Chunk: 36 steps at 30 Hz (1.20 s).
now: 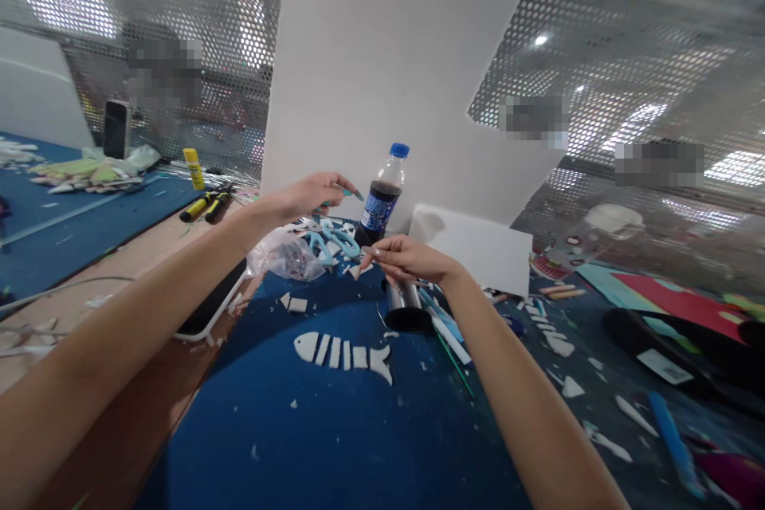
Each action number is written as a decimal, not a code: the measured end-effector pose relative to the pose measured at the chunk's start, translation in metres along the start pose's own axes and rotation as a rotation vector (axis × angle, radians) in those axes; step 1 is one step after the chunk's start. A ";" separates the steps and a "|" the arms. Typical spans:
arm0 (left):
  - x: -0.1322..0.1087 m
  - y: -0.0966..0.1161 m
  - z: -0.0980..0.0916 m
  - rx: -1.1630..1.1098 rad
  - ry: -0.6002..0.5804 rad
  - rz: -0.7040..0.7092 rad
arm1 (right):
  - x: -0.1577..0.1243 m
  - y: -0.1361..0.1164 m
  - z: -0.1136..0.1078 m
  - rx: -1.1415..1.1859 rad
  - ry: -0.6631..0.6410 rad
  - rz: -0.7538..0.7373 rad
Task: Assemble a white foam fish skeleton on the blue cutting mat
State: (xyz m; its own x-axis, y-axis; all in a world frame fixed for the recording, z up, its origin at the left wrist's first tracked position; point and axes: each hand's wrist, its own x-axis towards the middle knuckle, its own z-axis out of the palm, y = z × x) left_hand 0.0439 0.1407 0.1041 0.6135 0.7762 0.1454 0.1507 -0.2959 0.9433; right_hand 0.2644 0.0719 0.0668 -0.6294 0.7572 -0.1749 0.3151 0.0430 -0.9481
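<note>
My left hand (319,193) is raised left of a cola bottle (381,203) with a blue cap. Its fingers are closed around a small teal tool (347,192) with a greyish tip. My right hand (406,256) hovers in front of the bottle, over a silver and black cylinder (405,304) lying on its side. Thumb and fingers meet in a pinch; whatever may be between them is too small to make out. Light-blue scissors (339,239) lie among white scraps between the hands. Nearer me, several flat white pieces (335,352) form a fish on the blue mat (287,430).
A crumpled plastic bag (290,256) and a white-edged tablet (212,307) lie at left. Farther back are yellow-black pliers (206,205) and a glue stick (193,167). White boards (382,56) stand behind. Scraps and a blue marker-like stick (675,442) lie at right.
</note>
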 end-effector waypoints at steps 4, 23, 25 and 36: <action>-0.002 0.003 -0.001 -0.077 0.023 -0.029 | 0.000 0.000 0.000 -0.007 -0.001 0.006; -0.001 0.003 -0.005 -0.382 0.179 0.061 | 0.003 0.007 -0.004 -0.033 -0.007 -0.015; -0.002 0.005 -0.003 -0.364 0.184 0.097 | 0.003 0.006 -0.003 -0.029 -0.014 -0.015; -0.008 0.008 0.004 0.037 -0.002 0.172 | -0.003 -0.013 0.007 0.125 0.049 -0.148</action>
State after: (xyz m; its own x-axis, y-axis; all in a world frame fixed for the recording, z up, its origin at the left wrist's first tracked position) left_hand 0.0428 0.1297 0.1098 0.6342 0.7114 0.3027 0.0720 -0.4442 0.8930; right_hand 0.2575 0.0643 0.0775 -0.6258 0.7797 -0.0204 0.1285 0.0772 -0.9887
